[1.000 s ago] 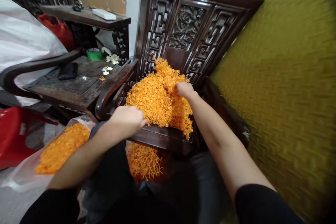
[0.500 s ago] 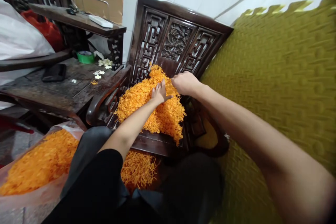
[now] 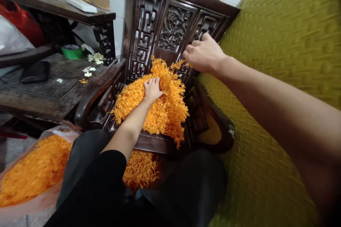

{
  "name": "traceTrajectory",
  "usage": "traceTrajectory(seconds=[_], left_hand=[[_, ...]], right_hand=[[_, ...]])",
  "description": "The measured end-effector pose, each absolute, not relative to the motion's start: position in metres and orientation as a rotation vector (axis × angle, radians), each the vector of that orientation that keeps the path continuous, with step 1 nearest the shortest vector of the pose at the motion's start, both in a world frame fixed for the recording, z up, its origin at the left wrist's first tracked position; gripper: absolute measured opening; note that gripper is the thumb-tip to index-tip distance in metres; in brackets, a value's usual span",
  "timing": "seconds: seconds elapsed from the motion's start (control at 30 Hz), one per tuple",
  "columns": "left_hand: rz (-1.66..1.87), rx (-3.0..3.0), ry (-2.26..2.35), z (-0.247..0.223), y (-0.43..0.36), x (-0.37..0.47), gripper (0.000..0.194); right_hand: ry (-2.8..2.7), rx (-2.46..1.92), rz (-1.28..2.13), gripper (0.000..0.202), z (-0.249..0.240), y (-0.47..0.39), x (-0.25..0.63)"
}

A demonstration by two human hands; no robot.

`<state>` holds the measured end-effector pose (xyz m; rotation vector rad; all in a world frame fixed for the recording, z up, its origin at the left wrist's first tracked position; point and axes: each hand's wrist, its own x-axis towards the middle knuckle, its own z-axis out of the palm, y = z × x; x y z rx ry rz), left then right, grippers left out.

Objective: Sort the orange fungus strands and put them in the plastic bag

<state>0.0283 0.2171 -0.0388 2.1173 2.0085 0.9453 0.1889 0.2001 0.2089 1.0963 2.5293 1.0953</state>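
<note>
A large heap of orange, tangled plastic-looking pieces (image 3: 130, 95) lies on the seat of a dark carved wooden chair (image 3: 157, 144). My left hand (image 3: 153, 89) rests on the heap's upper middle with its fingers spread. Above and to the right of the heap, my right hand (image 3: 204, 53) is raised in front of the chair back, its fingers curled round a few orange pieces (image 3: 179, 64) that stick out to the left.
A clear bag of orange pieces (image 3: 37, 170) stands at lower left, and another orange pile (image 3: 141, 168) lies below the seat. The wooden bench (image 3: 32, 95) holds green tape (image 3: 72, 51), white pieces and a black phone-like object. A yellow-green mat (image 3: 279, 64) stands at right.
My right hand has risen up and right, away from the heap, with orange pieces in it. My left hand has shifted slightly left on the heap. The camera view has moved a little.
</note>
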Motion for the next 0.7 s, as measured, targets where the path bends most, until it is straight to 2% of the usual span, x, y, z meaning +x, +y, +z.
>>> traceTrajectory(seconds=[0.03, 0.1, 0.17, 0.23, 0.3, 0.43, 0.57, 0.7], left_hand=[[0.893, 2.177, 1.997, -0.040, 0.216, 0.025, 0.080], [0.761, 2.305, 1.947, -0.043, 0.212, 0.014, 0.079], [0.648, 2.392, 1.888, -0.043, 0.206, 0.000, 0.075], [0.580, 2.429, 1.856, -0.041, 0.200, -0.016, 0.072], [0.546, 2.432, 1.846, -0.038, 0.190, -0.030, 0.070], [0.554, 2.348, 1.877, -0.033, 0.163, -0.043, 0.059], [0.616, 2.254, 1.892, -0.031, 0.142, -0.039, 0.047], [0.726, 2.082, 1.861, -0.023, 0.145, -0.044, 0.041]], right_hand=[[2.500, 1.196, 1.044, 0.055, 0.205, 0.203, 0.186], [2.356, 1.401, 0.798, 0.041, 0.191, 0.206, 0.181], [2.262, 1.409, 0.462, 0.023, 0.168, 0.208, 0.178], [2.340, 1.357, 0.218, 0.020, 0.143, 0.209, 0.178], [2.516, 1.495, 0.134, 0.025, 0.119, 0.209, 0.181], [2.642, 1.878, 0.188, 0.045, 0.080, 0.214, 0.181], [2.673, 1.989, 0.144, 0.068, 0.052, 0.235, 0.165], [2.706, 2.002, -0.054, 0.079, 0.027, 0.241, 0.139]])
